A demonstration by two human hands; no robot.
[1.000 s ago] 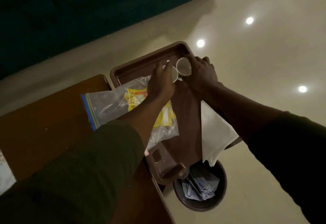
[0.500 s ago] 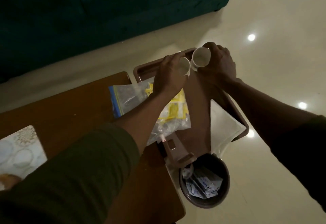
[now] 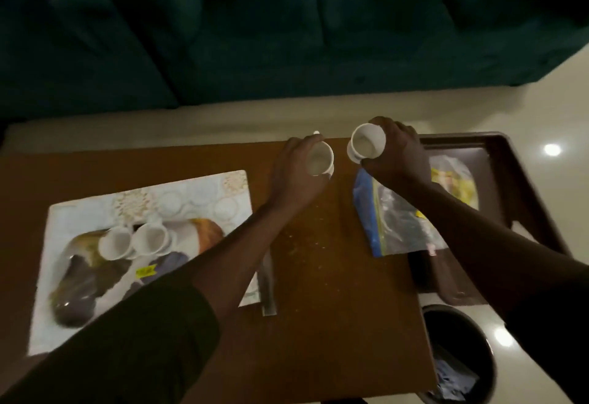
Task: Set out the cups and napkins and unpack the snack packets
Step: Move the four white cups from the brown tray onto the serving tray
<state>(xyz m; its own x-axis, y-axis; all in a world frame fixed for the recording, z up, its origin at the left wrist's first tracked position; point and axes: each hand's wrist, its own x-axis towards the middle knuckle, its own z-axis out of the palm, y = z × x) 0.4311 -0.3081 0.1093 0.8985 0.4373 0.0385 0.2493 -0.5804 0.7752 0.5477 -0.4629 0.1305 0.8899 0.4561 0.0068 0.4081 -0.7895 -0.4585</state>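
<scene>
My left hand grips a white cup above the far middle of the brown table. My right hand holds a second white cup, tilted with its mouth toward me, above the table's far right. Two more white cups stand side by side on a printed placemat at the left. A clear zip bag with yellow snack packets lies half on the table, half on the brown tray at the right. No napkins are in sight.
A dark round bin with paper scraps stands on the pale floor at the lower right. A dark green sofa runs behind the table. Crumbs dot the table's middle. A thin grey strip lies beside the placemat.
Both hands have lifted a cup each off the tray and carried them left over the table. The view has swung left, bringing the placemat and its two cups into sight.
</scene>
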